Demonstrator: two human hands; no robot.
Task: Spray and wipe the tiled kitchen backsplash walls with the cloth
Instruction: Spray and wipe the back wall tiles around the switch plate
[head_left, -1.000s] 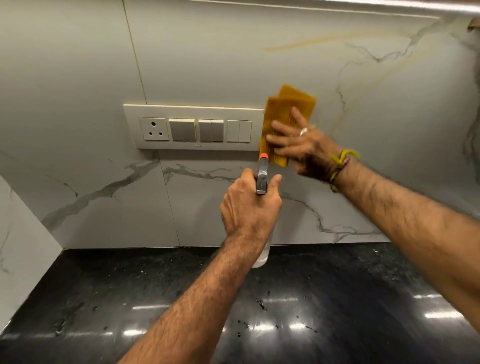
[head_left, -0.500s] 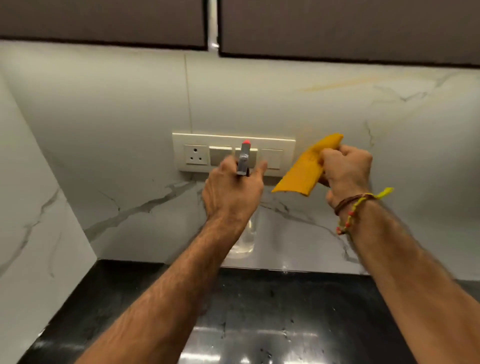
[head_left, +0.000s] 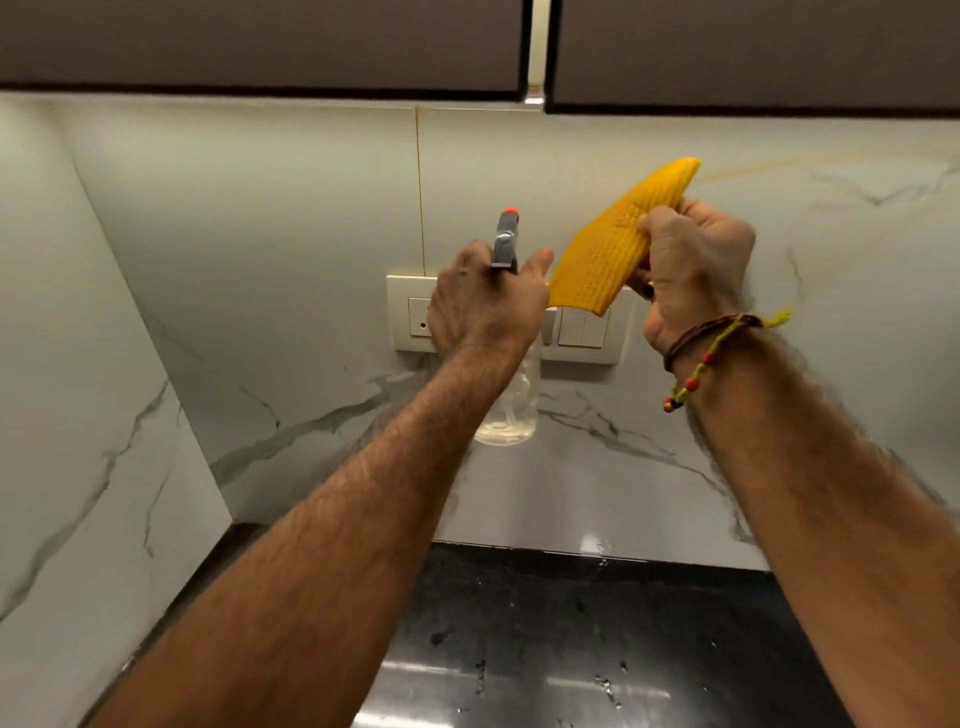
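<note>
mid-task by my reading: at frame centre the left hand (head_left: 485, 304) grips the spray bottle (head_left: 506, 400) aimed at the backsplash (head_left: 260, 234), the right hand (head_left: 693, 270) clutches the cloth (head_left: 610, 249) off the wall, so spraying and wiping remain.

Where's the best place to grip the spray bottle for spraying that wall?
At the neck under the trigger head, from behind, as the left hand grips the spray bottle now: it stands upright, orange nozzle toward the backsplash.
</note>
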